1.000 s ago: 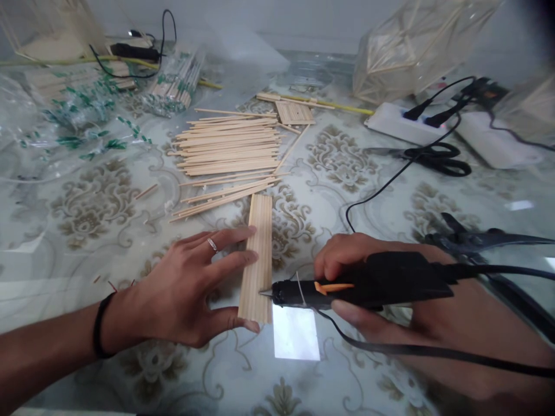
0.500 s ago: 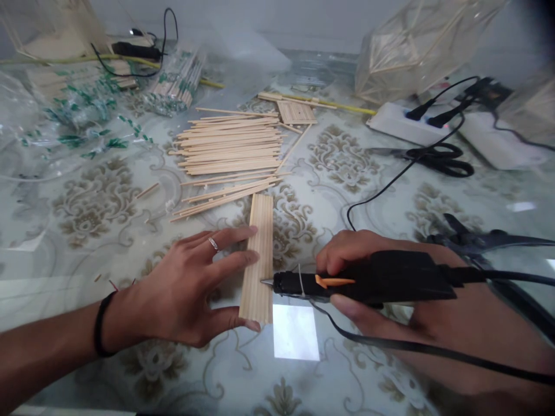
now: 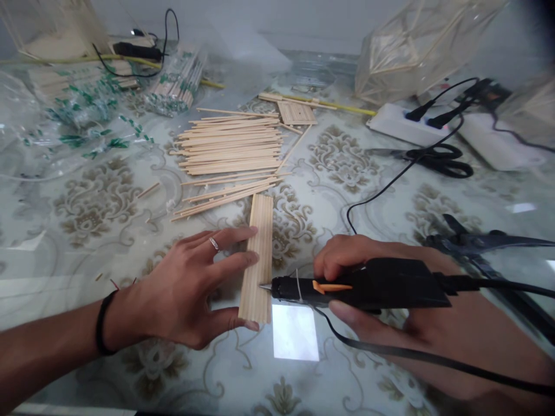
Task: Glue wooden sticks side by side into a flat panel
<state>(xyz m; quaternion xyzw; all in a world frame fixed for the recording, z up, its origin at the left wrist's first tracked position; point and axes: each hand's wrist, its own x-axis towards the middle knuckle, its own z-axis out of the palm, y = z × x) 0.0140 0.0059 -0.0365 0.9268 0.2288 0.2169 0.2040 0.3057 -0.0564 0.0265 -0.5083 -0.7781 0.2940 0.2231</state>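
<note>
A narrow panel of wooden sticks joined side by side [image 3: 259, 254] lies on the patterned table near me. My left hand [image 3: 191, 294] lies flat and spread against the panel's left edge, fingers and thumb pressing on it. My right hand [image 3: 390, 306] is wrapped round a black hot glue gun [image 3: 364, 286] with an orange trigger. The gun's metal tip touches the panel's right edge near its lower end. A black cord runs from the gun off to the right.
A heap of loose wooden sticks [image 3: 232, 147] lies beyond the panel. Black scissors [image 3: 437, 159], a white power strip [image 3: 403, 127] and dark pliers [image 3: 477, 240] sit on the right. Plastic bags of sticks [image 3: 177, 81] lie at the back left; a stick-frame shape [image 3: 416, 46] stands at the back right.
The glue gun's tip shifted slightly up the panel's right edge, then back down a little. My left hand has stayed where it was on the panel.
</note>
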